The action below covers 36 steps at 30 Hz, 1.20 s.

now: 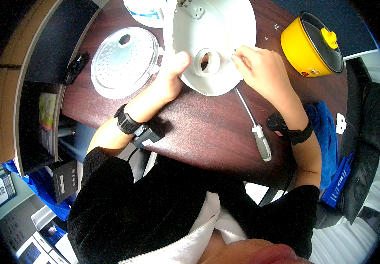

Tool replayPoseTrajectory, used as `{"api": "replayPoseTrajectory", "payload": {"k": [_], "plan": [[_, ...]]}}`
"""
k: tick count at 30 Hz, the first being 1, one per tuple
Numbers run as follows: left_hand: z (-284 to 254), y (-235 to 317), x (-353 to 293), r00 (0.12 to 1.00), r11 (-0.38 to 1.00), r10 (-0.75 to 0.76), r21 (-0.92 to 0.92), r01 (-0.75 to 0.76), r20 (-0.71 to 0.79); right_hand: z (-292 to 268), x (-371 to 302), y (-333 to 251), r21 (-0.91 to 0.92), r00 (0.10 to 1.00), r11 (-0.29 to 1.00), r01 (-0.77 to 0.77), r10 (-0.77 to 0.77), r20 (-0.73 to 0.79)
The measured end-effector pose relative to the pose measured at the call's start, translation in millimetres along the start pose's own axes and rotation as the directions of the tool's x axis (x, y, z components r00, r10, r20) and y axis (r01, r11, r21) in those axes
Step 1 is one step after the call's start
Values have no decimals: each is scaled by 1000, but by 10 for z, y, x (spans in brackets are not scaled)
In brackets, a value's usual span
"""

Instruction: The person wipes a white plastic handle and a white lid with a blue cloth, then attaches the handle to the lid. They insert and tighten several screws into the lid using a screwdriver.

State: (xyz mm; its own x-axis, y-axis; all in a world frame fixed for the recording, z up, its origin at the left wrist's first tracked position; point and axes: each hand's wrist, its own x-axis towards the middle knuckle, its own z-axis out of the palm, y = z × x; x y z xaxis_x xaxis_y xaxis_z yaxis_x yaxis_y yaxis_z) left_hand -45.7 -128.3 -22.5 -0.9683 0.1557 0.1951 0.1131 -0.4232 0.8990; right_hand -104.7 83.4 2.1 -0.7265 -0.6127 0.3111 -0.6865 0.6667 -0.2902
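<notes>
A white hollow plastic housing [238, 26] with a round hole in a raised ring lies tilted before me on the table. My left hand [171, 75] grips its left edge, thumb on top and the other fingers hidden. My right hand [264, 72] is closed in a pinch at the housing's right rim. A tiny light-coloured piece shows at those fingertips, too small to name. Below the right hand lies a screwdriver [260, 138] with a grey and white handle, its shaft pointing toward the housing. Left of my left hand rests a round perforated white disc [110, 66] with one larger hole.
A yellow pot [302, 48] with a dark lid stands at the far right. Small metal bits [276, 27] lie near it. A blue cloth [324, 132] hangs at the right edge of the dark wooden table [190, 127]. A white-and-blue item [148, 11] is at the back.
</notes>
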Motion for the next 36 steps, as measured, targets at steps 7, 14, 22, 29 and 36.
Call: {"api": "replayPoseTrajectory", "payload": {"k": [7,14,22,29,36], "plan": [[-1,-16,-6,1000,1000,11,3,-11,-20,-10,-6,-8,-14,999,999,37,-37,26],[28,-1,-13,999,1000,5,-21,-6,-38,-23,8,-23,69,999,997,-17,13,52],[15,0,-20,1000,1000,-17,-5,17,-17,72,-4,57,212,992,972,-106,88,94],[48,16,-14,1000,1000,-13,3,13,-7,0,21,75,230,986,964,-133,106,127],[37,24,-10,1000,1000,-18,9,18,-10,-56,3,35,143,998,989,-33,24,66]]}}
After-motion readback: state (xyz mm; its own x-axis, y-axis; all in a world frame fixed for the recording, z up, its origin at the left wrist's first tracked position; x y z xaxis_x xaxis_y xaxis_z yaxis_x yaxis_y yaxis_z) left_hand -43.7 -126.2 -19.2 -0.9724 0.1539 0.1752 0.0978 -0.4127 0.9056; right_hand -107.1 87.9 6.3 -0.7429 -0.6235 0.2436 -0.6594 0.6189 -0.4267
